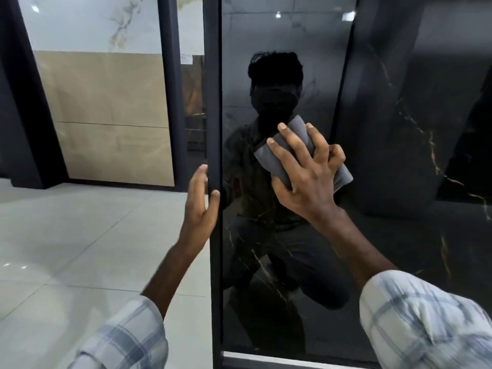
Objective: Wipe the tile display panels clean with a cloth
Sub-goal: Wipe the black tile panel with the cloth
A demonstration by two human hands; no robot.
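A glossy black tile panel [279, 262] with thin gold veins stands upright in front of me, in a dark metal frame [214, 102]. My right hand [306, 177] presses a folded grey cloth [274, 158] flat against the panel at mid height, fingers spread over it. My left hand [199, 206] wraps around the frame's left edge, thumb on its front face. The panel mirrors a crouching person.
A second black veined panel [426, 129] stands to the right. At the left back, beige and white marble tile panels [111, 107] sit in a dark frame. Pale glossy floor tiles [80, 249] stretch out on the left.
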